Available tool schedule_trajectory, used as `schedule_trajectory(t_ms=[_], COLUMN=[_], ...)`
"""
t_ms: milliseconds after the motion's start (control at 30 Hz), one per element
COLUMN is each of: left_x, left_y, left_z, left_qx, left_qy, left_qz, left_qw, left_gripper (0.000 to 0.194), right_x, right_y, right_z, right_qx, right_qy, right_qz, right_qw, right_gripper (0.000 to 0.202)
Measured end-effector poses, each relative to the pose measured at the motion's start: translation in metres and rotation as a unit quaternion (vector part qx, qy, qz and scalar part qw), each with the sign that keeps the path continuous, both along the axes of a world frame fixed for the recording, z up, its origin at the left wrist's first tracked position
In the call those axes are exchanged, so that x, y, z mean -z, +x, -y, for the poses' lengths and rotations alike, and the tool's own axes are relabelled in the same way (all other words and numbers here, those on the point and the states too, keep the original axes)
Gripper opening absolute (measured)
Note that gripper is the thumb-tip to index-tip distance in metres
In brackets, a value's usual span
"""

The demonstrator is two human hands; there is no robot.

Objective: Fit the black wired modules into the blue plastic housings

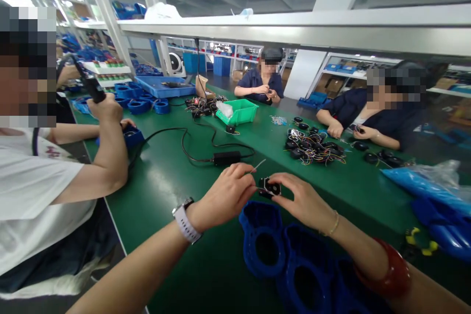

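Between the thumb and fingers of my right hand (303, 201) is a small black part (270, 187), held just above the green table. My left hand (230, 191), with a watch on its wrist, pinches a thin pale wire (258, 166) close to the part's left side. The wire's free end sticks up to the right of my left fingers. Directly below my hands lies a blue plastic housing (262, 240) with a round opening. A second blue housing (307, 270) sits beside it, nearer to me, partly under my right forearm.
Beyond my hands are a black cable with a black box (226, 158), a green bin (239, 112) and a pile of black wired parts (312, 146). A person with a tool works at left; two people sit opposite. Plastic bags (429, 184) lie at right.
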State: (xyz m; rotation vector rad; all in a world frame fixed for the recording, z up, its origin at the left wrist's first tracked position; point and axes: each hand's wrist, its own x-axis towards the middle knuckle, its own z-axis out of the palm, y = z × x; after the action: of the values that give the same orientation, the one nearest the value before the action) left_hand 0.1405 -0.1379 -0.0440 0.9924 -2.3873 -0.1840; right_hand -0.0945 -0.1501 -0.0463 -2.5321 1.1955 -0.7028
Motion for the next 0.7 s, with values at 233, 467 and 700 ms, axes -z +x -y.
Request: schedule_trajectory(t_ms=[233, 467, 700], left_x=[0.025, 0.051, 0.065], left_y=[0.010, -0.002, -0.004], left_z=[-0.054, -0.072, -0.074], left_qx=[-0.069, 0.056, 0.042], left_qy=[0.064, 0.074, 0.089], left_qz=[0.124, 0.071, 0.043], left_qw=[0.988, 0.993, 0.994], left_gripper=[0.020, 0.014, 0.018], right_x=[0.029, 0.044, 0.038], right_y=[-0.003, -0.008, -0.004], right_z=[-0.031, -0.032, -0.032], right_qx=[-0.013, -0.030, -0.026], right_qy=[0.087, 0.092, 0.101], right_qz=[-0.048, -0.101, -0.111], right_qw=[0.995, 0.990, 0.988], right_gripper=[0.027, 0.031, 0.030])
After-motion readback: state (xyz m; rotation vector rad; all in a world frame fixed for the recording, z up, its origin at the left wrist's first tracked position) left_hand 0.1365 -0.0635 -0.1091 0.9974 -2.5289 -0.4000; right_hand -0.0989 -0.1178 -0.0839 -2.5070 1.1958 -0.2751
